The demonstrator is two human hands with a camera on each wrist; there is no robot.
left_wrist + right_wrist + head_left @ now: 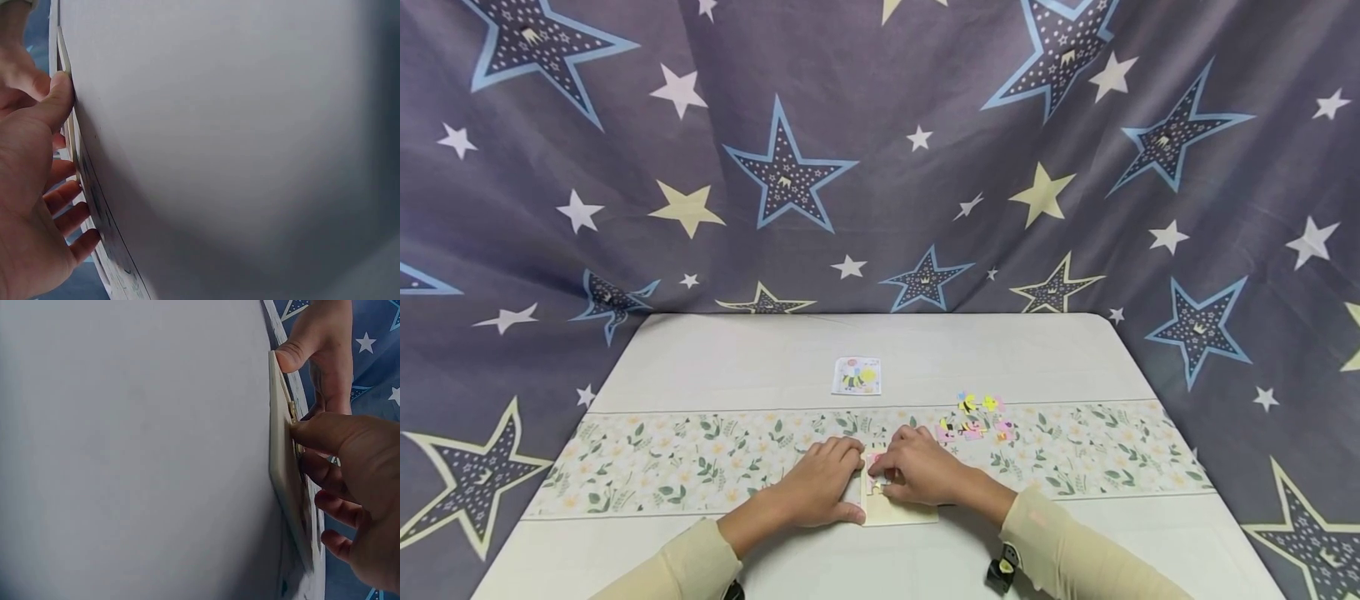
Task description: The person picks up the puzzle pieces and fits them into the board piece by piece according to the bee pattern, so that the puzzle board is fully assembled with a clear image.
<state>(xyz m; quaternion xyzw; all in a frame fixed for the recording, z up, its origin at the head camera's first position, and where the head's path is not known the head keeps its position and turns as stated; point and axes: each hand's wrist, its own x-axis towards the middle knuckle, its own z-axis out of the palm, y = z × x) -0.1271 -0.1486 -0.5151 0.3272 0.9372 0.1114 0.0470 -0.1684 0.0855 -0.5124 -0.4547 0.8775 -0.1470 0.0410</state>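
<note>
A pale puzzle board lies on the table near the front middle. My left hand holds it along the left side, with the thumb at the near left corner and the fingers toward the far end. Over the board, my right hand pinches a pink-and-white jigsaw piece between thumb and fingers, low at the board's left part. In the right wrist view the right thumb presses close to the board's surface. The right fingers partly hide the piece and the board's upper part.
Several loose jigsaw pieces with bee pictures lie right of the board, on the floral runner. Beyond the runner, a picture card with a bee lies on the white table. A star-patterned curtain hangs behind.
</note>
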